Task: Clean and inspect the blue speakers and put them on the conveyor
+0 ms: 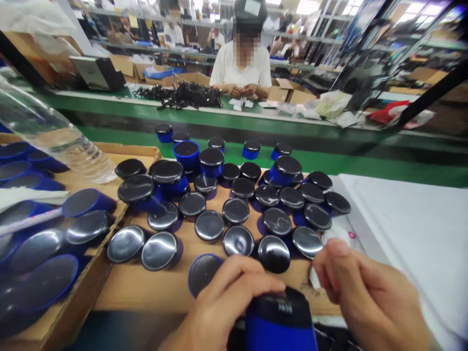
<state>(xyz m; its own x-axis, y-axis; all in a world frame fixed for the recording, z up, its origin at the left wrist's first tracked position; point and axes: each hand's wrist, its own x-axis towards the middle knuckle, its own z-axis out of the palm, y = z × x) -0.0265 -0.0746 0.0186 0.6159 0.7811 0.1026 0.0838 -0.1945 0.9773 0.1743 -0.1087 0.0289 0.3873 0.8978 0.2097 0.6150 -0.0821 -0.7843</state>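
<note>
My left hand point(230, 302) is wrapped over the top of a blue device with a black upper band point(281, 317) at the bottom centre. To its right, my right hand point(369, 287) is closed, thumb pressed on the curled fingers, around a crumpled white cloth or tissue point(315, 279). The cloth shows below and above the fingers. Many round blue pieces with glossy black tops point(209, 225) stand on the cardboard point(146, 287) beyond my hands. One blue-rimmed piece with a duller top point(204, 274) is just left of my left hand's fingers.
A cardboard tray point(87, 273) with more blue pieces and a clear bottle point(69, 141) lies at left. A white board point(409, 229) is at right. Beyond the green belt point(310, 158), a person point(241, 63) works beside a black pile point(183, 95).
</note>
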